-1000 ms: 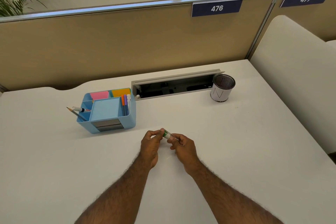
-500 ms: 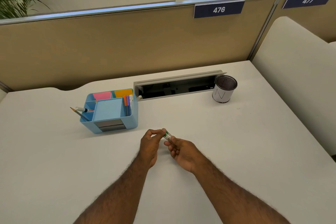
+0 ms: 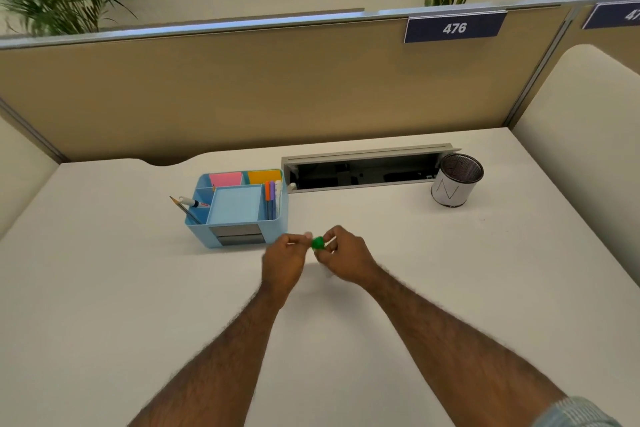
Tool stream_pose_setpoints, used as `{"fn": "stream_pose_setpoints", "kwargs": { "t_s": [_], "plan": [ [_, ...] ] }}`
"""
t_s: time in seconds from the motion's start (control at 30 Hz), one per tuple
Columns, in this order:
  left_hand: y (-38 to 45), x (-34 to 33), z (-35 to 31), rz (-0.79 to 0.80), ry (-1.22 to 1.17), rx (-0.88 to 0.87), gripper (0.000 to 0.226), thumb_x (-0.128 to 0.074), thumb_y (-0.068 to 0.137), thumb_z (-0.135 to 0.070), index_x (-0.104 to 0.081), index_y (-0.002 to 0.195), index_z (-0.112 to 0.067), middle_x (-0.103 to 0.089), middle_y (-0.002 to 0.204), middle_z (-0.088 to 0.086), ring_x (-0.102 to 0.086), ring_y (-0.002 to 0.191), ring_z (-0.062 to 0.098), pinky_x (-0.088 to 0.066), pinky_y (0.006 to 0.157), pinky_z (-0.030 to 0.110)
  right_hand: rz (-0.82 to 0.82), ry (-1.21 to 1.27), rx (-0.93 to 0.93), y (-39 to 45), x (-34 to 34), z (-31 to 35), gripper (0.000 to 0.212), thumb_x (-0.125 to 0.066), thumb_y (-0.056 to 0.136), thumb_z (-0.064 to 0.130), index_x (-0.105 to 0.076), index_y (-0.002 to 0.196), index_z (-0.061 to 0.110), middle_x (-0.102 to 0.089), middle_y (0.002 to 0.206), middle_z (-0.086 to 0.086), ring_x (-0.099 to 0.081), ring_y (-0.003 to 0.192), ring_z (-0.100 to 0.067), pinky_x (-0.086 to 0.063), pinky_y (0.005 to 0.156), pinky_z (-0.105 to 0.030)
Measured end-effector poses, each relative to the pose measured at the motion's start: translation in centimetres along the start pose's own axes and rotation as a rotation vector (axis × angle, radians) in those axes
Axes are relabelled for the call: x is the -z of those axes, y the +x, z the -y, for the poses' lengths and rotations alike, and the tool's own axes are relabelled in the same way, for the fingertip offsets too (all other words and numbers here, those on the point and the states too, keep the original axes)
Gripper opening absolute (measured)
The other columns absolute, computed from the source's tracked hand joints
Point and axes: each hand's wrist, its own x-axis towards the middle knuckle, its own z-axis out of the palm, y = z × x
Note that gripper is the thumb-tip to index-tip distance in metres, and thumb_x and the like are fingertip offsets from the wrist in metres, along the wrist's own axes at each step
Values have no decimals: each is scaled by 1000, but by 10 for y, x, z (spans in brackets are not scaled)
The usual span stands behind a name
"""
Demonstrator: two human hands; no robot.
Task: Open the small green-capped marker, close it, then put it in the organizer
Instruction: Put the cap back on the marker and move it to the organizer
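head cam, the only view you've got: both your hands are up over the white desk, close together in the middle, just in front of the blue organizer. your right hand has its fingers pinched shut on the green cap, which is the only bit of the marker that clearly shows. your left hand is curled with thumb and fingertips closed right beside the cap, and it looks like there's something pale between them, but it's too blurry and small to say it's the marker body, or whether the cap is on or off. so left hand: fingers together, can't tell on what.

the marker is in the air between your two hands, near the organizer's front right corner, not touching it and not in any compartment.

the organizer sits on the desk left of center. it has pink sticky notes and orange sticky notes in the back compartments, orange and purple pens standing in the narrow right slot, and a pencil plus a white marker leaning out of the left side. behind it there's an open cable tray set into the desk, and a mesh pen cup standing at the tray's right end. a partition with a "476" tag runs along the back.
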Motion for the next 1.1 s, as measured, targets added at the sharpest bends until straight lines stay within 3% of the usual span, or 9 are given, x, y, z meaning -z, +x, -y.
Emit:
{"fn": "stream_pose_setpoints", "kwargs": {
  "t_s": [0.13, 0.23, 0.37, 0.47, 0.57, 0.67, 0.77, 0.9, 1.1],
  "plan": [
    [15, 31, -4, -402, 307, -237, 30, -51, 95, -33, -64, 93, -6, -72, 94, 12, -66, 90, 24, -50, 65, 21, -43, 77, 45, 20, -6, 36, 49, -64, 90, 21, -44, 134, 16, -70, 108, -14, -62, 86, -18, -50, 74, -26],
    [34, 55, 4, -482, 526, -292, 39, -53, 93, -36, -61, 117, -6, -68, 117, 17, -62, 111, 30, -55, 82, 38, -55, 101, 111, 35, -11, 60, 43, -64, 90, 21, -49, 129, 16, -65, 120, -12, -59, 94, -16, -50, 71, -22],
    [53, 86, 24, -331, 810, -297, 62, -43, 96, -42, -35, 146, -5, -39, 153, 15, -35, 142, 32, -33, 113, 44, -60, 153, 144, 51, -26, 89, 36, -70, 84, 16, -50, 114, 14, -63, 120, -11, -57, 98, -16, -49, 69, -20],
    [60, 100, 36, -214, 935, -266, 73, -34, 96, -50, -16, 153, -9, -17, 162, 11, -17, 149, 29, -19, 120, 42, -93, 171, 162, 61, -39, 101, 34, -75, 77, 12, -49, 98, 18, -61, 115, -11, -60, 105, -22, -58, 73, -27],
    [64, 108, 43, -154, 972, -214, 78, -29, 95, -57, -7, 154, -12, -7, 164, 8, -10, 151, 27, -13, 121, 40, -131, 136, 182, 69, -52, 106, 35, -76, 72, 7, -52, 97, 13, -58, 104, -8, -57, 97, -21, -60, 80, -37],
    [66, 114, 50, -105, 984, -205, 81, -28, 94, -59, -2, 154, -13, -3, 165, 6, -6, 152, 25, -10, 121, 39, -169, 104, 217, 79, -62, 107, 34, -76, 73, 5, -54, 99, 9, -59, 101, -9, -56, 93, -20, -57, 79, -35],
    [70, 117, 55, -96, 973, -231, 81, -29, 94, -59, -2, 155, -13, -4, 165, 6, -7, 152, 24, -9, 121, 37, -160, 39, 227, 87, -71, 106, 32, -76, 79, 16, -57, 104, 12, -64, 105, -9, -58, 93, -18, -53, 77, -28],
    [72, 117, 55, -93, 946, -236, 81, -32, 94, -57, -3, 155, -13, -5, 165, 6, -8, 151, 25, -10, 121, 37, -158, -157, 221, 94, -81, 103, 32, -72, 82, 35, -59, 107, 20, -64, 110, -9, -55, 103, -25, -50, 83, -36],
    [75, 120, 57, -66, 944, -235, 83, -34, 93, -58, -1, 155, -13, -4, 165, 6, -7, 152, 24, -10, 121, 38, -165, -261, 255, 98, -84, 104, 33, -69, 84, 35, -63, 113, 20, -66, 116, -7, -51, 112, -25, -46, 91, -37]
  ]
}}
